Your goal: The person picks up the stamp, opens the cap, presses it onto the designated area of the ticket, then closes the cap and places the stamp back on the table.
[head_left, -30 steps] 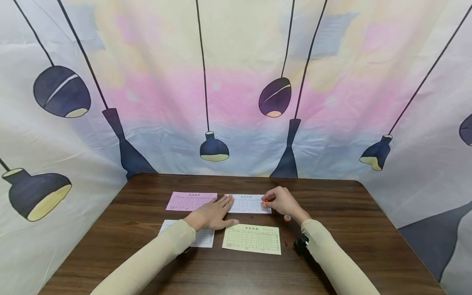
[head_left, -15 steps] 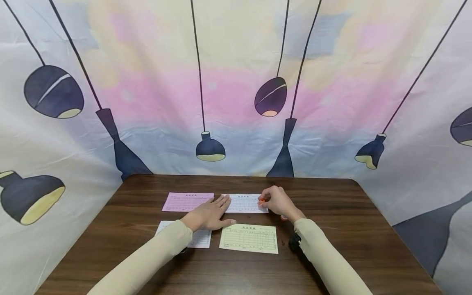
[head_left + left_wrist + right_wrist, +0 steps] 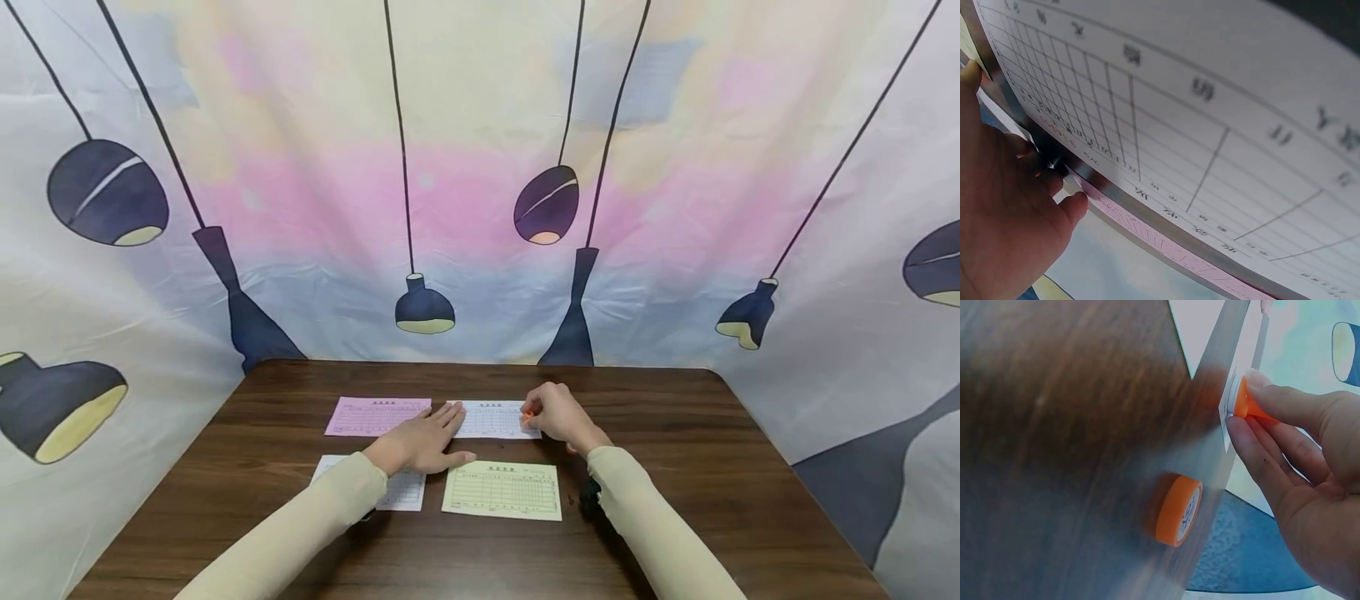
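My right hand (image 3: pixel 561 414) pinches a small orange stamp (image 3: pixel 1245 400) between thumb and fingers. The stamp's pale face is down at the right part of the far white printed form (image 3: pixel 491 421). My left hand (image 3: pixel 426 442) lies flat with fingers spread, fingertips on that form's left edge and the thumb near the top left of the yellow-green form (image 3: pixel 502 492). On the table near my right wrist sits the round orange cap (image 3: pixel 1179 510) with a printed top, mostly covered by the wrist in the head view.
A pink form (image 3: pixel 367 417) lies at the far left. Partly under my left forearm is another white form (image 3: pixel 405 493). The brown wooden table (image 3: pixel 637 392) ends at a printed cloth (image 3: pixel 480 333) with lamp drawings.
My right wrist has come slightly over the orange cap, hiding most of it in the head view. The stamp stays at the same part of the form, and my left hand keeps its place.
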`<state>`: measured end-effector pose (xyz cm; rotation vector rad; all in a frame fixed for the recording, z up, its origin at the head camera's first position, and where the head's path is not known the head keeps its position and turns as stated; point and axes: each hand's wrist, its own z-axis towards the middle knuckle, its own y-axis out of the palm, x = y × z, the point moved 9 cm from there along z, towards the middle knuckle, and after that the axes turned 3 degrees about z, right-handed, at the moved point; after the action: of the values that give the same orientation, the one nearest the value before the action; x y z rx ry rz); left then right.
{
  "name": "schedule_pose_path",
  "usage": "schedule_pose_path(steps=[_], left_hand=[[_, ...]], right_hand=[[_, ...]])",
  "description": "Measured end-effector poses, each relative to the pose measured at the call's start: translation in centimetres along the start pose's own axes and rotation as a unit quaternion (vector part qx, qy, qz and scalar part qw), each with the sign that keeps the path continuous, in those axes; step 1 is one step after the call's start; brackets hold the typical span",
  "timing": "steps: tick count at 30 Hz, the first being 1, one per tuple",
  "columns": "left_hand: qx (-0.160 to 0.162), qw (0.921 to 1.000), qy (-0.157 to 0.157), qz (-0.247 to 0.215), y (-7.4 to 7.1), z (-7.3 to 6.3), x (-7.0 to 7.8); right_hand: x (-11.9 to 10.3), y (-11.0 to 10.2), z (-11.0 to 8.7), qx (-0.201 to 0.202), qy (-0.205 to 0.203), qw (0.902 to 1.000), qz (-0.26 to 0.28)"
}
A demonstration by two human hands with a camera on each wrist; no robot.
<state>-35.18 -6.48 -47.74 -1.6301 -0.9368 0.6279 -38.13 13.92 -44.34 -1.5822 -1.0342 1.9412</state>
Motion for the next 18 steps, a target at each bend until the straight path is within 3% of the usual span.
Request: schedule_pose_path(steps=[18], left_hand=[[0.007,0.9999,-0.005,0.009,-0.15,0.06,0.25]], right_hand=[[-0.68,-0.1,0.64,-0.016,-0.006,0.9993,-0.034]])
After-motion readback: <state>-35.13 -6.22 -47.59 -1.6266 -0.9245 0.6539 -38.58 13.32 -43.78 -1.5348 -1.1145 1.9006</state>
